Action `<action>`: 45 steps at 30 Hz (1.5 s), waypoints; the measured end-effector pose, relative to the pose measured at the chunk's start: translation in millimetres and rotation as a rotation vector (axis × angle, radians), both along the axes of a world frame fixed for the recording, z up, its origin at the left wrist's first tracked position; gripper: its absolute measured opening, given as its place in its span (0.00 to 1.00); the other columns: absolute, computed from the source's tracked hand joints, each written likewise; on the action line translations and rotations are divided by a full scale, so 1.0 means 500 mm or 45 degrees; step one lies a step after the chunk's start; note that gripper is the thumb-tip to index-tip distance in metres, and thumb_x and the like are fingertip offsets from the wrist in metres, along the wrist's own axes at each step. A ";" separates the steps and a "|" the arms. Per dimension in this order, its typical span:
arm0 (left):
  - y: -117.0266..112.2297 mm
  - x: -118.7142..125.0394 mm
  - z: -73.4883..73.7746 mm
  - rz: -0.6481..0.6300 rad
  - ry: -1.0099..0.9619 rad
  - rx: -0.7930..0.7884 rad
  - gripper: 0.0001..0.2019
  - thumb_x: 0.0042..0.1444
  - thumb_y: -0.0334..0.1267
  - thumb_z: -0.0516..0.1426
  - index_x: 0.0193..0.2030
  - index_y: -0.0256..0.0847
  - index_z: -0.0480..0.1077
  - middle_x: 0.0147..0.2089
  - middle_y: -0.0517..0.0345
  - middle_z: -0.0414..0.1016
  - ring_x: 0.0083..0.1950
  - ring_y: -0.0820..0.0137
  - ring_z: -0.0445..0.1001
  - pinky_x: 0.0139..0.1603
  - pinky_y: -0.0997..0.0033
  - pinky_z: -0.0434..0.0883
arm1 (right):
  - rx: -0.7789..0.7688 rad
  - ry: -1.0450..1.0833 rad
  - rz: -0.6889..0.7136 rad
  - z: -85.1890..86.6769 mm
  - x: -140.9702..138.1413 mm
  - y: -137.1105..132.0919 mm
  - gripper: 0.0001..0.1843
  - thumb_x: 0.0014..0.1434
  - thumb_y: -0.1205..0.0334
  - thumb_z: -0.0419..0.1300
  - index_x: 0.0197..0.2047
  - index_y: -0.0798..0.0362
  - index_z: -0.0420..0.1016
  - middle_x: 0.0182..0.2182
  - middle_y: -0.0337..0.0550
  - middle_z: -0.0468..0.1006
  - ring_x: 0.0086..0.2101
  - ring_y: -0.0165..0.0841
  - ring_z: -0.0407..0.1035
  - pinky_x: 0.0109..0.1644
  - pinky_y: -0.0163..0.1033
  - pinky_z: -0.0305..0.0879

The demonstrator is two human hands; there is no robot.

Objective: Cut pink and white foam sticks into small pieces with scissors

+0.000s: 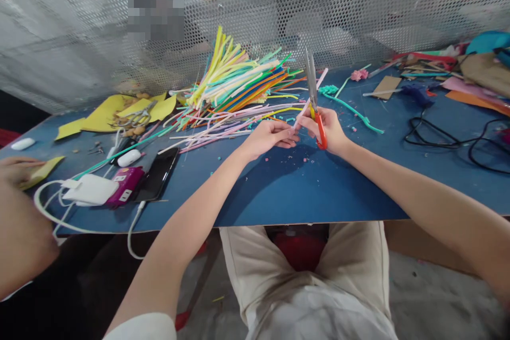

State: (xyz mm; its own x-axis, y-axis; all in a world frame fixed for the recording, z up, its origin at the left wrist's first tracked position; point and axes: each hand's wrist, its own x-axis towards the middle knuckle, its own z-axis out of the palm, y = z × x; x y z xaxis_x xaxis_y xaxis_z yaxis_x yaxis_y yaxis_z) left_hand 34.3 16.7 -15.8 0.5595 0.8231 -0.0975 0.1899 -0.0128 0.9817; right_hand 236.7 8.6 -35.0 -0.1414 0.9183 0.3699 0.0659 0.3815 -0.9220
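Between my two hands a pale pink pipe cleaner (322,77) slants up and away over the table. Its lower end is pinched in the fingertips of my left hand (274,134). My right hand (331,126) grips orange-handled scissors (311,75), blades pointing up, and its fingertips also touch the pipe cleaner. Just beyond my right hand lie a curled teal pipe cleaner piece (329,90) and a teal stem (358,112). Loose pink pipe cleaners (215,128) are spread left of my hands, and tiny pink and teal clippings dot the blue table (274,191).
A big multicoloured pipe cleaner bundle (239,82) lies against the perforated metal screen (255,5). At left are a phone (159,174), a purple power block (126,185), white cables and another person's hand (19,169). A glue gun (416,94) with black cord lies right.
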 end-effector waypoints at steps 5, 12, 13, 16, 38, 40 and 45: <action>0.013 -0.012 0.005 0.173 -0.055 0.131 0.20 0.64 0.52 0.59 0.54 0.38 0.72 0.50 0.44 0.82 0.39 0.70 0.83 0.42 0.72 0.80 | 0.089 -0.195 -0.168 0.022 0.035 0.011 0.20 0.54 0.40 0.66 0.31 0.49 0.74 0.27 0.40 0.76 0.25 0.30 0.61 0.30 0.40 0.58; 0.032 -0.028 0.002 0.229 -0.150 0.145 0.17 0.65 0.49 0.59 0.52 0.40 0.73 0.48 0.48 0.82 0.44 0.70 0.83 0.48 0.69 0.80 | 0.244 -0.813 -0.280 0.033 0.102 0.052 0.20 0.52 0.42 0.69 0.34 0.49 0.70 0.28 0.40 0.74 0.27 0.33 0.63 0.33 0.40 0.54; 0.033 -0.028 0.000 0.229 -0.154 0.146 0.17 0.64 0.49 0.59 0.52 0.40 0.73 0.48 0.48 0.82 0.44 0.70 0.82 0.49 0.68 0.80 | 0.238 -0.885 -0.286 0.034 0.109 0.055 0.21 0.51 0.42 0.69 0.34 0.49 0.70 0.28 0.41 0.74 0.27 0.34 0.63 0.33 0.40 0.53; 0.035 -0.028 -0.003 0.231 -0.155 0.150 0.17 0.64 0.49 0.60 0.52 0.39 0.73 0.48 0.47 0.82 0.44 0.69 0.83 0.50 0.68 0.80 | 0.235 -1.093 -0.327 0.040 0.127 0.057 0.25 0.49 0.39 0.70 0.36 0.49 0.69 0.31 0.44 0.76 0.28 0.36 0.65 0.33 0.40 0.52; 0.012 -0.013 0.005 0.166 -0.115 0.248 0.17 0.61 0.49 0.62 0.47 0.37 0.75 0.47 0.47 0.82 0.43 0.67 0.82 0.49 0.64 0.80 | -0.011 -1.260 0.250 0.064 0.108 0.020 0.27 0.56 0.32 0.59 0.39 0.49 0.65 0.36 0.45 0.73 0.37 0.41 0.68 0.41 0.44 0.60; 0.007 -0.012 0.010 0.166 -0.115 0.261 0.16 0.61 0.48 0.62 0.47 0.37 0.76 0.45 0.48 0.82 0.42 0.67 0.82 0.49 0.64 0.80 | 0.001 -1.216 0.286 0.070 0.102 0.013 0.26 0.58 0.33 0.58 0.38 0.49 0.63 0.34 0.44 0.71 0.35 0.40 0.66 0.40 0.44 0.59; -0.001 -0.011 0.020 0.161 -0.099 0.299 0.15 0.61 0.46 0.62 0.47 0.36 0.77 0.42 0.48 0.83 0.38 0.69 0.82 0.44 0.66 0.80 | -0.010 -1.153 0.368 0.082 0.088 0.000 0.27 0.59 0.33 0.57 0.33 0.49 0.58 0.28 0.39 0.64 0.29 0.34 0.60 0.36 0.42 0.56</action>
State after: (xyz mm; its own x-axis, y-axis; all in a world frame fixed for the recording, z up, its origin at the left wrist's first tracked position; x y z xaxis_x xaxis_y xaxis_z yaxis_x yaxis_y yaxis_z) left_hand 28.7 16.3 -5.7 0.4490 0.8820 0.1431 0.1290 -0.2225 0.9664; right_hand 280.7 8.3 5.9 -0.5936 0.8047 0.0022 0.6609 0.4891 -0.5692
